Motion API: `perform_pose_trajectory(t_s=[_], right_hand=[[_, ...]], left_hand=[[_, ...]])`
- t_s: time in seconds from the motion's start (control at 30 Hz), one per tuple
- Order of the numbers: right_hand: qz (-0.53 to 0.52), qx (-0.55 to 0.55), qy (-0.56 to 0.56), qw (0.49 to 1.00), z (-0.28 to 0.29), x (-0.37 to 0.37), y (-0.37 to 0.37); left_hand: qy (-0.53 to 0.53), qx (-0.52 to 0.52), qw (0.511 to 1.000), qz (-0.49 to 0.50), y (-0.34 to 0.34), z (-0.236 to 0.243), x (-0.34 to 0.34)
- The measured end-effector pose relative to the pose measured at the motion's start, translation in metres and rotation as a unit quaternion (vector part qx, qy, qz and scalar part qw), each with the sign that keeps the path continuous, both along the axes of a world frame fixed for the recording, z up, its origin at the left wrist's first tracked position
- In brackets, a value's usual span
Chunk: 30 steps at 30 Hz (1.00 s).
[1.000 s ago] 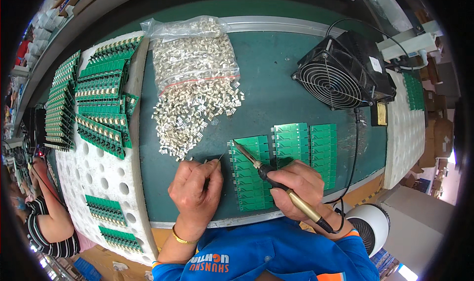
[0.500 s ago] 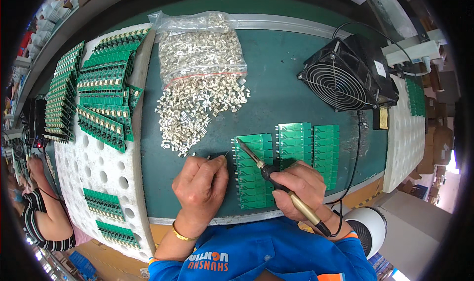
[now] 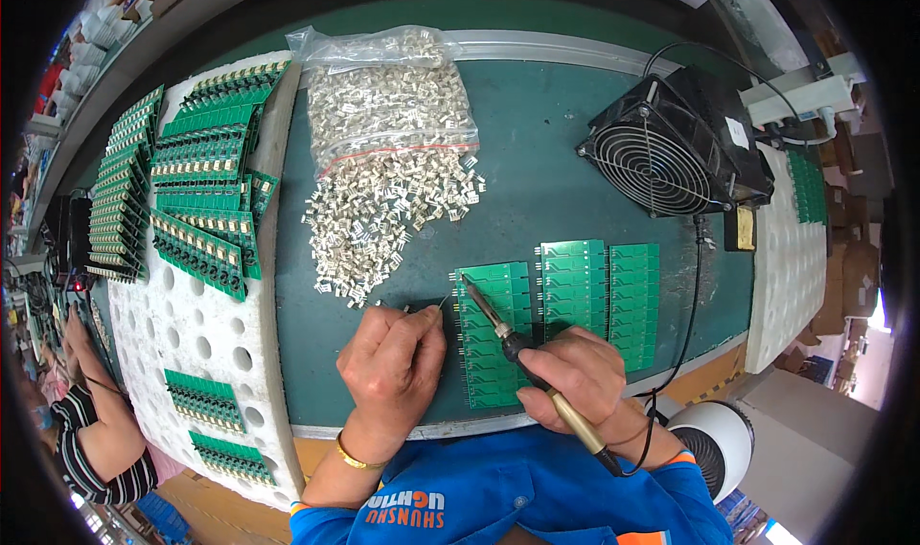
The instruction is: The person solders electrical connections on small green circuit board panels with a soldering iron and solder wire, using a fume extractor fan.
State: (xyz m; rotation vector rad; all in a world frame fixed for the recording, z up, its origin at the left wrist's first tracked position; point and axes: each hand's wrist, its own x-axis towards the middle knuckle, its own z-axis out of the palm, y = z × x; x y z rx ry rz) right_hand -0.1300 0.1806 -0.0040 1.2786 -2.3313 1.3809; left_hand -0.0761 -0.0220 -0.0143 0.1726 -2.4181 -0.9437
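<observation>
In my right hand [image 3: 578, 376] is a soldering iron [image 3: 565, 411], held like a pen. Its metal tip points away from me and meets the far left corner of a green circuit board panel [image 3: 494, 358], near the pins along that edge. My left hand [image 3: 395, 361] is closed in a pinch just left of the panel. A thin solder wire [image 3: 444, 302] sticks out from its fingertips toward the same edge. Two more green panels, a middle one [image 3: 572, 282] and a right one [image 3: 632, 306], lie alongside; my right hand covers part of the middle one.
A plastic bag [image 3: 388, 95] spills white connectors [image 3: 359, 234] onto the green bench. At the back right stands a black fan [image 3: 661, 152]; a cable runs nearby. On the left, a white foam board [image 3: 206, 329] carries stacked circuit boards [image 3: 201, 152]. Another person's arm [image 3: 105, 430] shows far left.
My right hand and the iron's handle have shifted slightly left, so the iron stands steeper. Its tip remains at the panel's far left corner. My left hand keeps its pinch.
</observation>
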Motion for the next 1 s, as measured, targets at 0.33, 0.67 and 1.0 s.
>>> perform_pose_trajectory(t_s=[0.33,0.67,1.0], right_hand=[[0.004,0.021,0.027,0.999,-0.0019,0.0046,-0.0003],[0.013,0.032,0.039,0.999,-0.0035,0.0078,0.0003],[0.015,0.025,0.036,0.999,-0.0038,0.0086,0.001]], left_hand=[[-0.001,0.005,1.0,-0.007,-0.0003,-0.0008,0.001],[-0.006,0.005,1.0,-0.011,-0.0005,-0.0006,0.0012],[-0.025,0.013,1.0,-0.005,0.0011,0.0007,0.0019]])
